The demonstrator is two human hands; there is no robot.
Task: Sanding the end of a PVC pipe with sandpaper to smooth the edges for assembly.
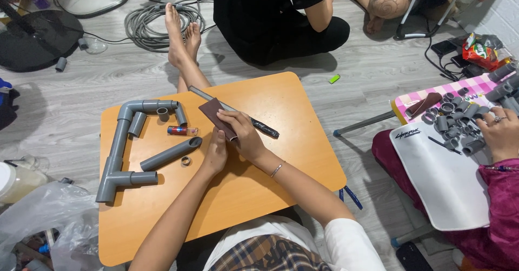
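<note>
Holding a folded sheet of dark brown sandpaper [215, 117] over the middle of the orange counter [281, 157], both hands meet at its lower right corner. Right hand [244, 135]: grip pinching the sheet's edge, thumb on top, fingers curled under. Left hand [216, 153]: sits just below and beside the right, fingers pressed together against the underside of the sheet; whether it clamps the paper or something small wrapped inside it, cannot tell. A thin bracelet [277, 169] on the right wrist.

Under the sandpaper, a long slim tool [254, 122] with a grey shaft and a black end lies slanted across the counter, partly covered by the sheet.

Left part of the counter: an assembly of grey plastic pipe [120, 146] with elbow and tee joints, bent round into an open frame. Inside that frame, a short pipe piece [137, 124], a small coupling ring [162, 114], and a small red and blue tube [178, 130]. Just right of the frame, a loose length of grey pipe [171, 153] lying slanted, with a small metal ring [186, 161] touching or nearly touching its near side.

Right edge: another person's hand [500, 133] over a pile of short grey pipe fittings [459, 125] on a pink checked board. Far side: a seated person in black [275, 17], coiled grey cable [157, 25] on the floor.
</note>
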